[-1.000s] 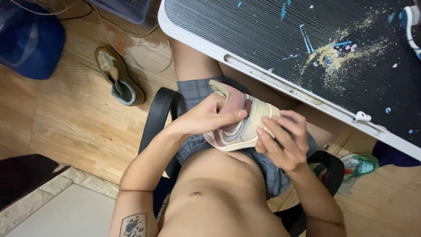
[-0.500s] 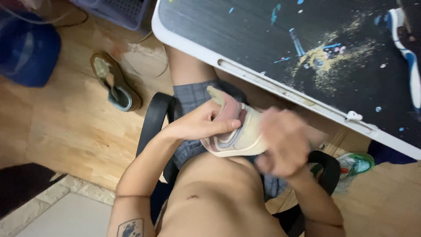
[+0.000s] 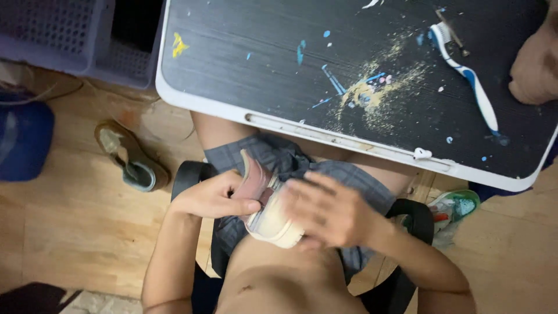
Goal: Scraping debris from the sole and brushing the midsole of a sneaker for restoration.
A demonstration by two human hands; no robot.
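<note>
View: one head camera, looking steeply down over the person's own torso.
Facing: toward the table (image 3: 244,75), whose near edge crosses the upper frame at a slant.
Nearness: close; just below the table edge, the left hand (image 3: 212,197) and right hand (image 3: 331,209) fill the middle with the shoe (image 3: 270,218).
Edges: left of the table, wood floor (image 3: 64,232).
Shared: single view only.

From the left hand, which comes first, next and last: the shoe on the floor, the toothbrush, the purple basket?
1. Shoe on the floor: just left of the left hand, on the wooden floor.
2. Purple basket: top left corner, past the shoe.
3. Toothbrush: far right on the black table.
</note>
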